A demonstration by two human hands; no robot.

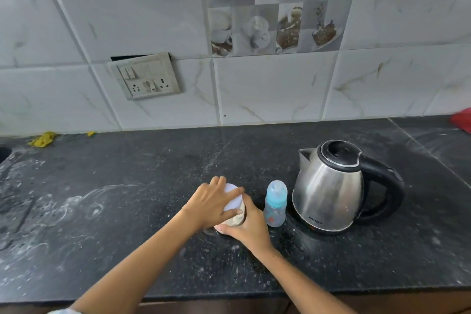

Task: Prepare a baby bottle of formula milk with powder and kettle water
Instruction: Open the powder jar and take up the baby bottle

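Note:
A powder jar (238, 219) with a white lid (233, 200) stands on the black counter (153, 211). My left hand (211, 202) lies over the lid, fingers wrapped around its rim. My right hand (251, 227) grips the jar's body from the right side. Just to the right stands a clear baby bottle (274, 204) with a blue collar and a clear cap, upright and untouched. Beyond it sits a steel electric kettle (328, 186) with its black lid closed and its black handle pointing right.
A switch and socket plate (147, 75) hangs on the tiled wall behind. Yellow scraps (43, 139) lie at the back left of the counter, a red cloth (462, 120) at the far right. White powder smears mark the counter's left side.

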